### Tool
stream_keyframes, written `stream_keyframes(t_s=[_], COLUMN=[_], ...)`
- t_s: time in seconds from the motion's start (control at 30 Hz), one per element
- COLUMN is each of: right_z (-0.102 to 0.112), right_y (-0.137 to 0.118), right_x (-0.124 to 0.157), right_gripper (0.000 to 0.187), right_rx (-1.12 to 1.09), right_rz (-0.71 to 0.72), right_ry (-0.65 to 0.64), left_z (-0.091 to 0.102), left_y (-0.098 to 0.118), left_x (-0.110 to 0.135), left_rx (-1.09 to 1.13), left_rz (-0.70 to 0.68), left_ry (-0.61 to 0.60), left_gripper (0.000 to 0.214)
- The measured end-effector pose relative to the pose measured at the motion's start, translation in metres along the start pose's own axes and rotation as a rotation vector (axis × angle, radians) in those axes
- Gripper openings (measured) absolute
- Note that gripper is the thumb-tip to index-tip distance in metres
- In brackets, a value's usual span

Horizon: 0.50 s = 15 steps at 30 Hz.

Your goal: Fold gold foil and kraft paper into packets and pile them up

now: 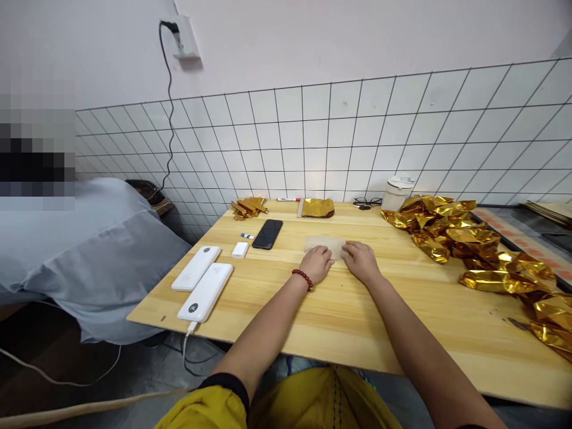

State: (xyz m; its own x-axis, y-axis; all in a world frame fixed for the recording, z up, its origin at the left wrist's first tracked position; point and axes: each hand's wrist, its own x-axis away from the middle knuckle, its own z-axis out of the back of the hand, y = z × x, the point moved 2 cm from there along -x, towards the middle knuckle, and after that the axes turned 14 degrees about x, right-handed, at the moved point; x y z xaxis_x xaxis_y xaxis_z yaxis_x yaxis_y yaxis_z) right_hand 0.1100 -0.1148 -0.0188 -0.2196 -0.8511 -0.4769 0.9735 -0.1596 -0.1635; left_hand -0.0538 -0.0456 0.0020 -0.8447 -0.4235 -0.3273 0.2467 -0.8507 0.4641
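Note:
A small pale beige sheet of paper (319,241) lies on the wooden table in front of me. My left hand (316,263), with a red bead bracelet on its wrist, presses its curled fingers on the sheet's lower left part. At the right edge of the sheet, my right hand (360,261) is closed with thumb and fingers on the paper. The fingertips partly cover the sheet, so its lower edge is only partly seen.
Left on the table (313,333) are two white power banks (206,292), a white charger (240,249) and a black phone (267,233). Gold foil strips (250,207), a gold foil stack (318,207), glasses (367,203) and a white cup (397,193) stand behind. Crumpled gold foil (473,241) covers the right; a person (102,250) is left.

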Motion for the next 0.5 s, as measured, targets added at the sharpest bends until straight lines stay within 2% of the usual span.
stream_keyframes(t_s=[0.1, 0.17, 0.37, 0.5], right_z=[0.004, 0.007, 0.011, 0.011], right_y=[-0.009, -0.014, -0.011, -0.011], right_x=[0.002, 0.002, 0.000, -0.001], right_gripper=[0.039, 0.037, 0.028, 0.019], right_rx=[-0.069, -0.089, -0.033, 0.007], right_rz=[0.216, 0.284, 0.078, 0.035], right_ry=[-0.081, -0.144, -0.098, -0.068], left_z=[-0.001, -0.001, -0.001, 0.003], left_y=[-0.001, -0.002, -0.002, -0.006], left_x=[0.000, 0.000, 0.000, 0.002], left_rx=[-0.016, -0.033, -0.067, -0.085], left_rz=[-0.001, 0.009, 0.025, 0.169], left_ry=[0.003, 0.001, 0.010, 0.093], left_gripper=[0.024, 0.024, 0.026, 0.037])
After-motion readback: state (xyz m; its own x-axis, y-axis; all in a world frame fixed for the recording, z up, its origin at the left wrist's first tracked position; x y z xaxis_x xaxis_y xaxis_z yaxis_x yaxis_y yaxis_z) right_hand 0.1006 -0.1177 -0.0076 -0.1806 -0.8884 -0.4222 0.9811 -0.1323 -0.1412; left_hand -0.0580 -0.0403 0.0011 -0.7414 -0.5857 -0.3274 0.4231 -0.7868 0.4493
